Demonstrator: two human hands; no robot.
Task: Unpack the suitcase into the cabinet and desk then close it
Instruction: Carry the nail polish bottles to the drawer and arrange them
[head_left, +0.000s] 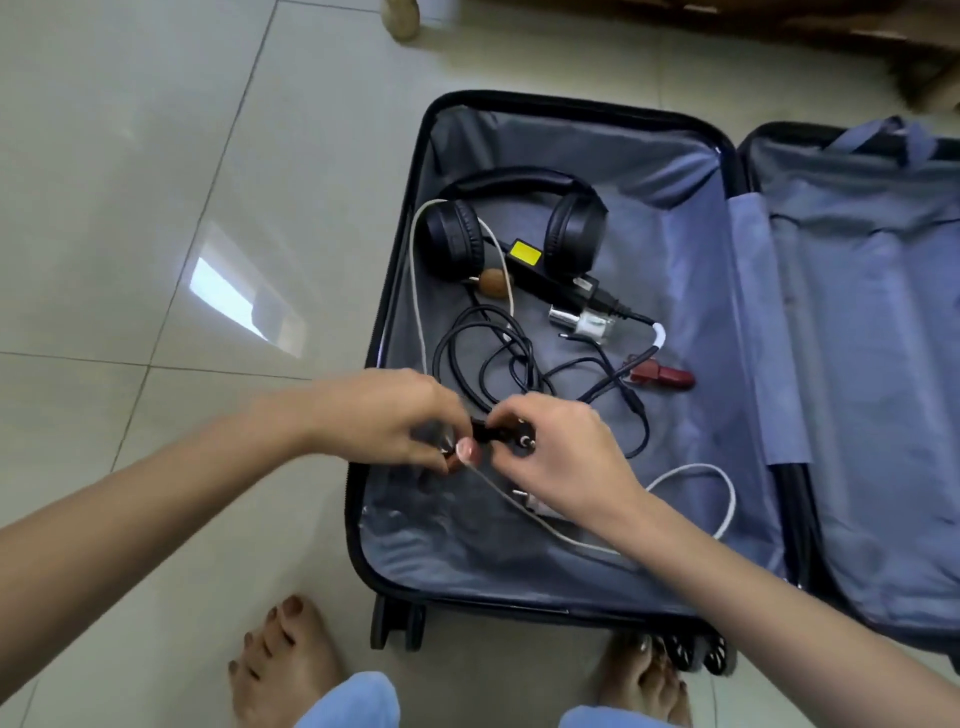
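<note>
A black suitcase (395, 291) lies open on the tiled floor, its grey-blue lining showing. Inside are black headphones (519, 218), a black power adapter with a yellow label (540, 270), a tangle of black cable (488, 353), a white cable (696, 478), a small silver bottle (582, 322), a brown round thing (494, 283) and a dark red object (667, 375). My left hand (384, 415) and my right hand (561, 447) meet over the near part of the left half. Both pinch a black plug (498, 435) at the cable's end.
The suitcase's right half (872, 332) lies flat with its lining flap loose. Wooden furniture (727, 31) stands beyond the case. My bare feet (280, 660) are on the tiles at the case's wheeled near end. Open tiled floor spreads to the left.
</note>
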